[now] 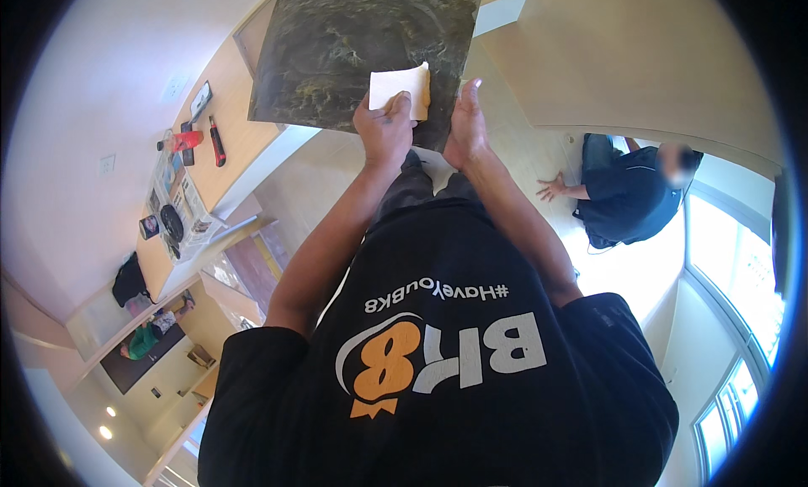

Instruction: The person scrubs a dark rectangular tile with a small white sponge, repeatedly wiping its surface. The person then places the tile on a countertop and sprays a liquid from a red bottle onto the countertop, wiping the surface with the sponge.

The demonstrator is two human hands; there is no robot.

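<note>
A dark panel with pale streaks and scuffs [315, 64] is held up in front of me, tilted, its top cut off by the picture's edge. My left hand [386, 130] pinches a folded white sheet with a tan edge [394, 86], probably sandpaper, thumb on top. The sheet lies over the panel's lower part; whether it presses on the surface I cannot tell. At the panel's lower right corner is my right hand [468, 127]. Its thumb points up beside the edge, and its fingers are partly hidden behind the panel.
On the left, a wooden counter [243, 146] bears a red-and-black utility knife [216, 143], a red bottle [183, 141], a phone [201, 102], newspaper [192, 200], a black round lid [171, 223] and a can [149, 227]. A person [631, 193] sits on the floor at right, near glass doors [726, 253].
</note>
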